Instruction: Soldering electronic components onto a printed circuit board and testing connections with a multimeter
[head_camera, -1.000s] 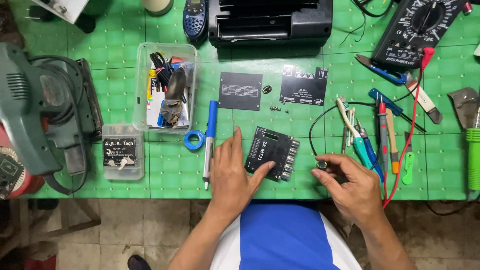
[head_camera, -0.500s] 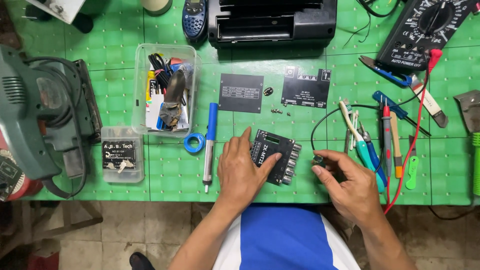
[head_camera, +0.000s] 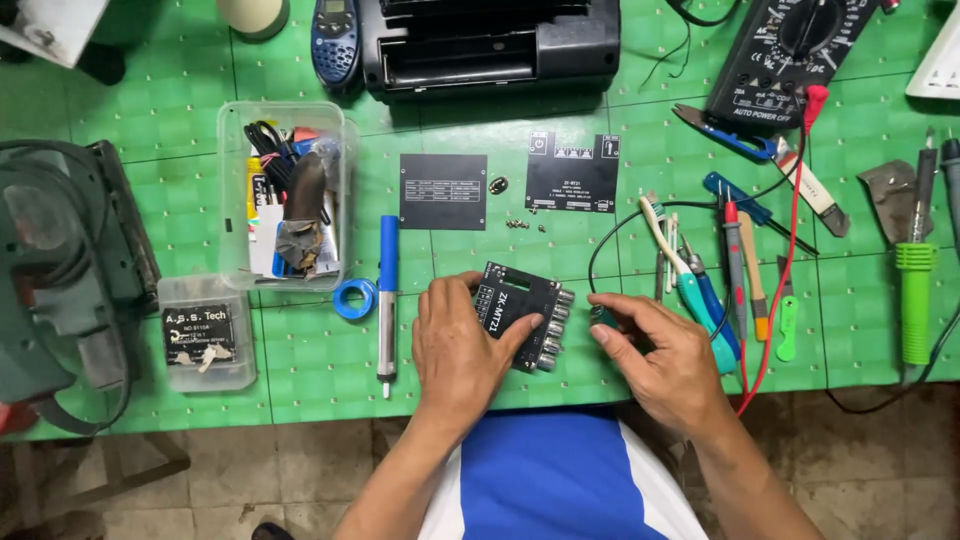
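**Two hands at a small black circuit module on a green tabletop**

At the far left of the frame a grey-green power tool (head_camera: 60, 270) lies on the green tabletop (head_camera: 320, 370), with a small clear lidded box (head_camera: 205, 345) just beside it at lower left. Above that box stands a clear plastic tub (head_camera: 285, 195) crammed with cables and small parts. To its right, a blue roll of tape (head_camera: 354, 298) lies touching a blue-and-white desoldering pump (head_camera: 387, 295), which runs up and down the frame.

In the lower middle, the left hand (head_camera: 455, 350) lies flat, palm down, its fingers spread over the left part of the black circuit module (head_camera: 525, 315); the grip is open and presses rather than clasps. The module sits tilted, near the tabletop's front edge, its row of silver knobs facing lower right. Above it lie two black panel plates (head_camera: 443, 190), with a few small screws (head_camera: 525, 225) between them and the module. A black printer-like device (head_camera: 490, 45) fills the upper middle.

The right hand (head_camera: 665, 355), just right of the module, has its fingers curled around a small dark part (head_camera: 603, 317) at the end of a black wire; the grip is nearly closed on it.

Further right lie pliers and screwdrivers (head_camera: 700, 290), a multimeter (head_camera: 790, 50) at upper right with a red probe lead (head_camera: 790, 230), and a green-handled tool (head_camera: 915, 300).
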